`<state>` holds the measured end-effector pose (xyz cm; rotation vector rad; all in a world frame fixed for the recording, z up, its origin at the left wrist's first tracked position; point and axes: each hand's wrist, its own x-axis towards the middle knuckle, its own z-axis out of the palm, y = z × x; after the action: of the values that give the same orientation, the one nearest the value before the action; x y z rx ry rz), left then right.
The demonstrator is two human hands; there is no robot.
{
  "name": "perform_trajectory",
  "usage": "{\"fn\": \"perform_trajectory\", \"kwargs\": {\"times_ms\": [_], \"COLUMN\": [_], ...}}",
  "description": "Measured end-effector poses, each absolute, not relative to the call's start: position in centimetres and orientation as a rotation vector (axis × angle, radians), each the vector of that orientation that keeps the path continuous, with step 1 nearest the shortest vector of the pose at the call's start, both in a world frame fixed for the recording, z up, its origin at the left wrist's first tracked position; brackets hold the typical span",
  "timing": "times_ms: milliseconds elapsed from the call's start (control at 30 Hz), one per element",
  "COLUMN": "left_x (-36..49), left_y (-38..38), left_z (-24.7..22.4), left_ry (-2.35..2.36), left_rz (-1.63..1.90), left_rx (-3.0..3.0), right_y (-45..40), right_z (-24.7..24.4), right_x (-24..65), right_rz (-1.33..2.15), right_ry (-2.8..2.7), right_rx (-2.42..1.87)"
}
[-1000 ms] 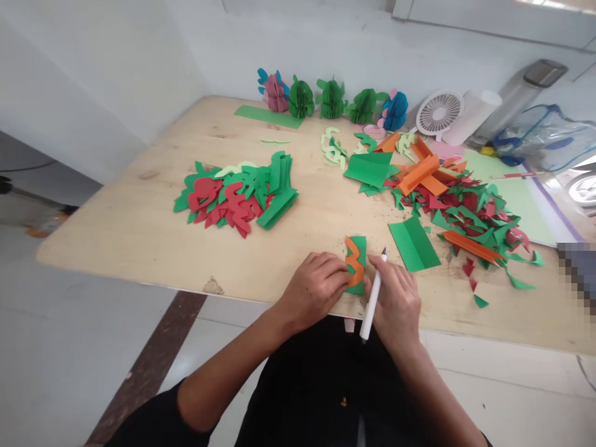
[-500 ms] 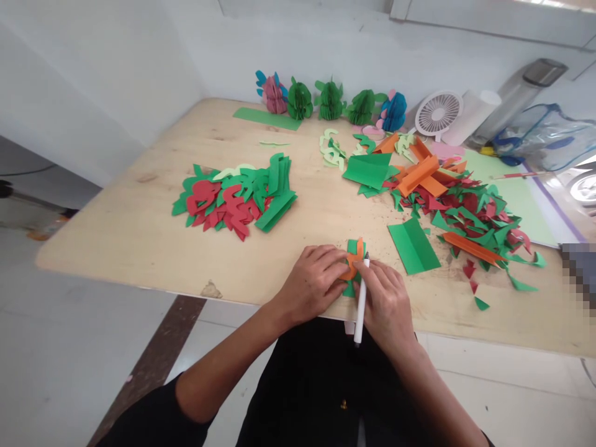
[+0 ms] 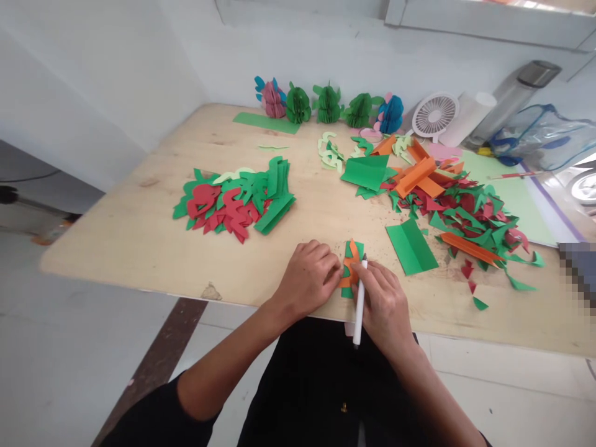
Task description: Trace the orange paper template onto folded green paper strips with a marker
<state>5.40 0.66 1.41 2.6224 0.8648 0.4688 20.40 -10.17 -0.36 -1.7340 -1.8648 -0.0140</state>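
Note:
An orange paper cutout (image 3: 354, 268) lies over a narrow green paper piece (image 3: 347, 292) near the table's front edge. My right hand (image 3: 384, 298) holds a white pen (image 3: 359, 310), its dark tip pointing away from me, while the fingertips touch the right side of the orange cutout. Just left of the papers, my left hand (image 3: 311, 277) rests with its fingers curled together; whether it pinches anything is hidden. A folded green sheet (image 3: 412, 246) lies right of my right hand.
Green cutouts (image 3: 186, 198) and red cutouts (image 3: 233, 217) are piled at left. Scraps (image 3: 465, 211) and folded orange strips (image 3: 416, 176) cover the right. Paper figures (image 3: 328, 104), a fan (image 3: 435, 116) and a bottle (image 3: 514, 99) stand along the wall.
My left hand has drawn back slightly left off the papers, its fingers curling in. More of the orange cutout shows, now turned a little. The pen stays in my right hand.

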Motion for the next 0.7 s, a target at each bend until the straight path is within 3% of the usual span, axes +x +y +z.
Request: {"fn": "perform_trajectory", "kwargs": {"times_ms": [700], "left_x": [4.9], "left_y": [0.0], "left_z": [1.0], "left_ry": [0.743], "left_rz": [0.551], "left_rx": [2.573], "right_y": [-10.6], "right_z": [-0.5], "right_x": [20.6], "right_rz": [0.008], "right_ry": [-1.766], "right_rx": [-1.723]}}
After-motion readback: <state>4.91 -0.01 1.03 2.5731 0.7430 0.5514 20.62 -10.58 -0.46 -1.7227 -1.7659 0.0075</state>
